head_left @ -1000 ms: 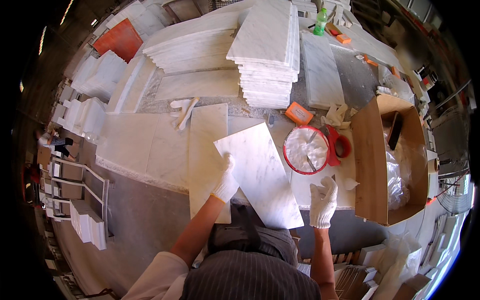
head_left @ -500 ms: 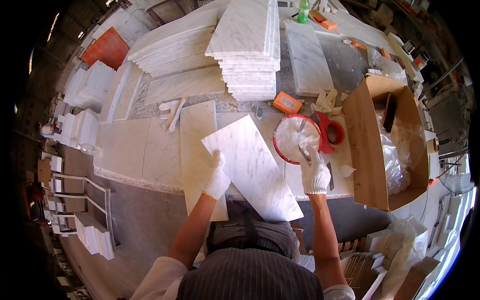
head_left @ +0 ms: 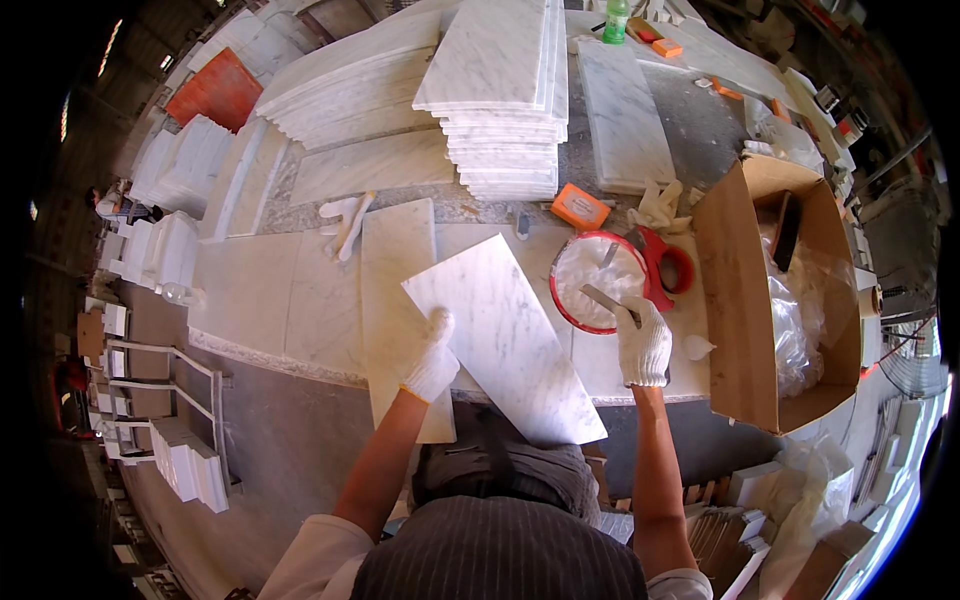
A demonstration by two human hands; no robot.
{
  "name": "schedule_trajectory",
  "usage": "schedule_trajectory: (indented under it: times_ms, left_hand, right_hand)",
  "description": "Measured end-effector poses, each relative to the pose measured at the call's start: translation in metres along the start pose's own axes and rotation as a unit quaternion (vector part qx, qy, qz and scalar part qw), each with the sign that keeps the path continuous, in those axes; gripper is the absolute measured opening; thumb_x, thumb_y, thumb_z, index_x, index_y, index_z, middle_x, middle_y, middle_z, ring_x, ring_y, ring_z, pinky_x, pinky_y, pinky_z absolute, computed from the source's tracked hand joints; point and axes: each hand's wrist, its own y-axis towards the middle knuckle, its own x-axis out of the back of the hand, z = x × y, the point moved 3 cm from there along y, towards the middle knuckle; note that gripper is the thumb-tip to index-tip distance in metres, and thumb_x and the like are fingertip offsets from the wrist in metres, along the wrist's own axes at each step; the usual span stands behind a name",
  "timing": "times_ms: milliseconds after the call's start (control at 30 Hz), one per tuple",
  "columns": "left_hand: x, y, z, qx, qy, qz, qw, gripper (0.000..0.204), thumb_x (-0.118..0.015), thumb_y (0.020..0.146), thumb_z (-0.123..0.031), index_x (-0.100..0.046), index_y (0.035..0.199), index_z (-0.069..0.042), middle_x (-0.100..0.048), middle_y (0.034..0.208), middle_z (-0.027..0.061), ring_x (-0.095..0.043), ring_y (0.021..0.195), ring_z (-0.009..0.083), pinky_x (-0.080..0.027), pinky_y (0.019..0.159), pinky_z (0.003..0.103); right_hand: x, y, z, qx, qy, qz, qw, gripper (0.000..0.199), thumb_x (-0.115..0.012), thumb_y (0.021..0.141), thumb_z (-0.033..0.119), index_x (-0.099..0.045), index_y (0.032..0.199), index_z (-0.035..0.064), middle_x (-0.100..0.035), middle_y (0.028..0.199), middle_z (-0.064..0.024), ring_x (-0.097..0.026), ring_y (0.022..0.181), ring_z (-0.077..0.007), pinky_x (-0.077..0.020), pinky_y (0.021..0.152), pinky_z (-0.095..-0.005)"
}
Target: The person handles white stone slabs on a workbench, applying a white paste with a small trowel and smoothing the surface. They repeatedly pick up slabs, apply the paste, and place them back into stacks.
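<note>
My left hand (head_left: pixel 432 352) grips the marble tile (head_left: pixel 503 338) on the tabletop (head_left: pixel 250 290); my right hand (head_left: pixel 643 342) holds a scraper (head_left: pixel 606 300) over the red-rimmed bucket (head_left: pixel 592 280).

ahead: tile stack (head_left: pixel 505 95) | right: cardboard box (head_left: pixel 745 300), red tub (head_left: pixel 598 283)

A large open cardboard box (head_left: pixel 745 300) stands at the worktop's three o'clock edge, plain brown, its tall flap turned toward the middle. Clear plastic bags (head_left: pixel 795 320) lie crumpled inside it, beside a dark flat tool that leans against the far wall. At about one o'clock from the centre, at the foot of the stack of marble tiles, lies a small orange rectangular packet (head_left: pixel 580 208) with a pale label on its face. At twelve o'clock, at the far edge, stands a green plastic bottle (head_left: pixel 616 20), with a second small orange packet (head_left: pixel 666 47) just beside it.
</note>
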Motion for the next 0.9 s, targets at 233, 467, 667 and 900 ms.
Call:
schedule_trajectory:
  times_ms: [233,467,667,900]
  left_hand:
    - [-0.015,-0.009,-0.019,0.012,0.000,-0.024,1.000,0.038,-0.039,0.105,-0.019,-0.048,0.134,0.005,-0.053,0.133,0.0130,-0.047,0.121,0.0175,-0.036,0.108,0.031]
    - [-0.012,-0.011,-0.017,0.019,-0.001,-0.033,0.999,0.042,-0.042,0.104,-0.024,-0.047,0.134,0.005,-0.054,0.131,0.0111,-0.049,0.120,0.0175,-0.038,0.106,0.031]
    - [-0.003,-0.011,-0.008,0.010,0.000,-0.030,0.999,0.045,-0.046,0.103,-0.027,-0.045,0.137,0.003,-0.055,0.130,0.0095,-0.050,0.116,0.0161,-0.040,0.103,0.029]
    - [-0.020,-0.015,-0.026,0.038,0.073,-0.015,0.997,0.051,-0.045,0.103,-0.040,-0.046,0.135,-0.001,-0.055,0.126,0.0047,-0.053,0.112,0.0123,-0.045,0.096,0.029]
  right_hand:
    - [-0.018,0.006,-0.012,-0.002,0.009,0.011,1.000,0.018,-0.067,0.084,0.015,-0.068,0.099,0.0044,-0.069,0.087,-0.0161,-0.067,0.080,-0.0294,-0.0517,0.074,-0.0358]
    - [-0.024,0.007,-0.018,-0.026,0.042,0.036,0.998,0.019,-0.068,0.084,0.014,-0.069,0.098,0.0021,-0.068,0.083,-0.0122,-0.066,0.075,-0.0201,-0.0515,0.070,-0.0325]
    - [-0.029,0.010,-0.034,-0.099,0.120,0.049,0.987,0.019,-0.068,0.086,0.014,-0.069,0.099,0.0000,-0.063,0.075,-0.0026,-0.056,0.062,-0.0096,-0.0465,0.056,-0.0250]
    - [-0.015,0.029,0.032,-0.188,0.312,0.101,0.926,0.018,-0.068,0.089,0.015,-0.068,0.100,0.0009,-0.062,0.076,-0.0004,-0.052,0.057,-0.0061,-0.0412,0.051,-0.0214]
